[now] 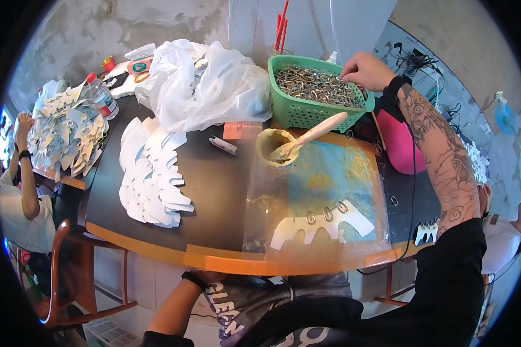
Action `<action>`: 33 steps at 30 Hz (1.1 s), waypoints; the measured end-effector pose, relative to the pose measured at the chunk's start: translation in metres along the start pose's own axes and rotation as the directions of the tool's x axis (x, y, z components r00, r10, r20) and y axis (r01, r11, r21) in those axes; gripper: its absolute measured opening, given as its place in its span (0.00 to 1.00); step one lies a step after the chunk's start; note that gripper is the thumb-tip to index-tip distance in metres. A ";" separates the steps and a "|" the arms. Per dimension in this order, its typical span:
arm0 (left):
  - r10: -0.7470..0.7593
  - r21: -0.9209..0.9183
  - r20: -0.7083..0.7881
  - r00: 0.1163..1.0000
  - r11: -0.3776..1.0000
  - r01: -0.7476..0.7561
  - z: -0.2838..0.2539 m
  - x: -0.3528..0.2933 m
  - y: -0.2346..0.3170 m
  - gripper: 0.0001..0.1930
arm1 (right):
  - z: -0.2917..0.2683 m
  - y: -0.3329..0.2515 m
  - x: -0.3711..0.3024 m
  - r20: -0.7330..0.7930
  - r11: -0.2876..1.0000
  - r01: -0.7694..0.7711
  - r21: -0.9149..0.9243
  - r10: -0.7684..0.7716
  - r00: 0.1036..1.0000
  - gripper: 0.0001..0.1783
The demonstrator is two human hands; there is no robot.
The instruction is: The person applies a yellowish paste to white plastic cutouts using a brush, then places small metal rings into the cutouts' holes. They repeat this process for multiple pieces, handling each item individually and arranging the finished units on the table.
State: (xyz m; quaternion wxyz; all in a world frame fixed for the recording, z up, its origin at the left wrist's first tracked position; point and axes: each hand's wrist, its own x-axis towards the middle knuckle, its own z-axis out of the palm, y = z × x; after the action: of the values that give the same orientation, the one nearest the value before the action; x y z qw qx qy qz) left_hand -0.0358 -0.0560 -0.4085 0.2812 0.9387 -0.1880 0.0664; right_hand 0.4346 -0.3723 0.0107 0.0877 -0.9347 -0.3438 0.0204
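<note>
My right hand [363, 72] is over the right side of a green plastic basket [298, 118] heaped with small metal rings [312, 85]. Its fingers are bent together in a pinch, and whatever they hold is too small to make out. My left hand [205, 276] is at the table's front edge, its fingers mostly hidden. On the plastic-covered work area lies a white scalloped piece [289, 229] with three metal rings along its upper edge. Behind it stands a cup of yellowish paste [266, 151] with a wooden-handled stick [324, 128] resting in it.
A stack of white scalloped pieces [147, 179] lies on the left of the dark table [214, 196]. Behind are a white plastic bag [208, 87] and a bottle [102, 98]. A black cable [414, 191] hangs beside my right arm. Another person [26, 196] sits at the far left.
</note>
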 end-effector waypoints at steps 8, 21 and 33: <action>-0.105 0.189 -0.089 0.990 0.975 0.120 -0.017 -0.001 0.024 0.20 | 0.014 -0.025 -0.087 -0.058 0.912 0.164 0.376 -0.154 0.986 0.09; -0.135 0.157 -0.161 0.978 0.975 0.160 -0.026 0.000 0.034 0.18 | 0.138 -0.149 -0.164 0.165 0.875 0.341 0.344 -0.414 0.895 0.07; -0.210 0.168 -0.073 0.975 0.961 0.219 -0.029 -0.010 0.030 0.22 | 0.146 -0.135 -0.235 0.029 0.798 0.578 -0.171 -0.583 0.812 0.21</action>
State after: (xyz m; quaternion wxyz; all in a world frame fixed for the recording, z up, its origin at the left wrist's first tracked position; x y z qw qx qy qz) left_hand -0.0576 -0.0597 -0.3720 0.2084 0.9724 -0.0708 0.0775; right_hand 0.1541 -0.4013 -0.1138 0.0132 -0.7886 -0.6128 -0.0490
